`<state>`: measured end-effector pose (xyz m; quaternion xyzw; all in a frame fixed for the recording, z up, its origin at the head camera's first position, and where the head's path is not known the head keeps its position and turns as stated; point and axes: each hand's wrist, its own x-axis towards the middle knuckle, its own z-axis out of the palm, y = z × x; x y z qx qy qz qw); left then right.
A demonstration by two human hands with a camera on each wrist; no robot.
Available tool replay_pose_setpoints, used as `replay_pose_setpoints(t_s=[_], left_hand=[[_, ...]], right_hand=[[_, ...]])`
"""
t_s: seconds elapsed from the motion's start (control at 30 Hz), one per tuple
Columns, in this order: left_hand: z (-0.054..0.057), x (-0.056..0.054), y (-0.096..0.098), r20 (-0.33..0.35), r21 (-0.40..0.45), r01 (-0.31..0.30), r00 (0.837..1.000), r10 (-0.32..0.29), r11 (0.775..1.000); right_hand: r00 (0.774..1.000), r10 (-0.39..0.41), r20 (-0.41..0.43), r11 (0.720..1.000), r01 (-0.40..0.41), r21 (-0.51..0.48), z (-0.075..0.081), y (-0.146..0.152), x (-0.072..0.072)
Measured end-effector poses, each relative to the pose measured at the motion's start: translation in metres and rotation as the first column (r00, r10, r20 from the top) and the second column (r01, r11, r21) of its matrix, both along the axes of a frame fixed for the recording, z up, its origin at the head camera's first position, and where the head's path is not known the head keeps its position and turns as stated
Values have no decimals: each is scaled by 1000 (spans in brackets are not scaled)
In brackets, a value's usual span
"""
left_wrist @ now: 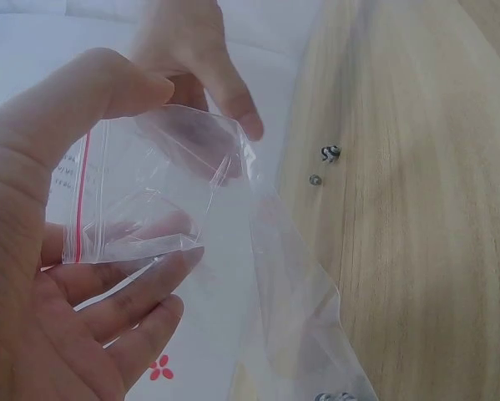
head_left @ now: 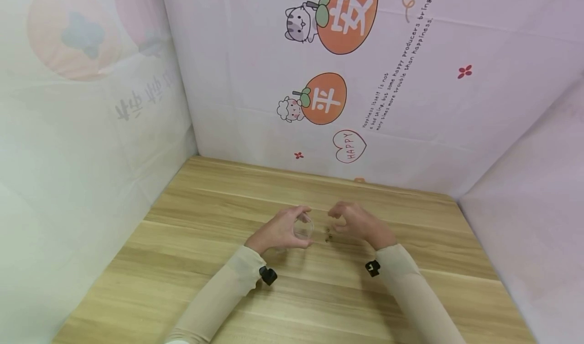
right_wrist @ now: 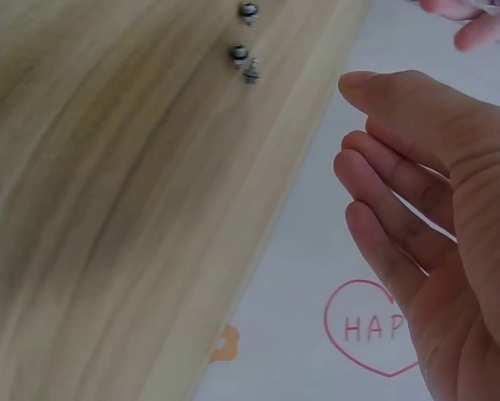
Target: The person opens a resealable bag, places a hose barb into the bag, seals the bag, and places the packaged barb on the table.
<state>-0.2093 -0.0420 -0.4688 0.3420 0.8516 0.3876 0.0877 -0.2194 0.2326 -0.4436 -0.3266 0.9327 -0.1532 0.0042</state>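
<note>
My left hand holds a clear zip bag by its mouth, thumb on one edge and fingers on the other, so the mouth gapes. A red line runs along the bag's seal, and small metal screws show low in the bag at the left wrist view's bottom edge. To the right, my right hand hovers over the table with fingers bent and thumb apart from them; nothing shows between them in the right wrist view. Three small screws with dark rings lie on the wood between the hands.
The wooden tabletop extends all around the hands. A white printed cloth stands as a wall behind it, with plain pale cloth walls at the sides. A black wrist camera sits at the left cuff.
</note>
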Motion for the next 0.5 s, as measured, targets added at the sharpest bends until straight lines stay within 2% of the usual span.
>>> replay_pose_setpoints(t_s=[0.13,0.23,0.5], left_hand=[[-1,0,0,-1,3,0,1000,0,1000],[-2,0,0,-8,4,-2,1000,2,1000],[-4,-2,-1,-10,9,-3,1000,3,1000]], right_hand=[[1000,13,23,1000,-13,-4,-11,1,-4],[1000,23,10,1000,-23,3,-18,1,-7],[997,-16,71,998,12,54,-34,3,-12]])
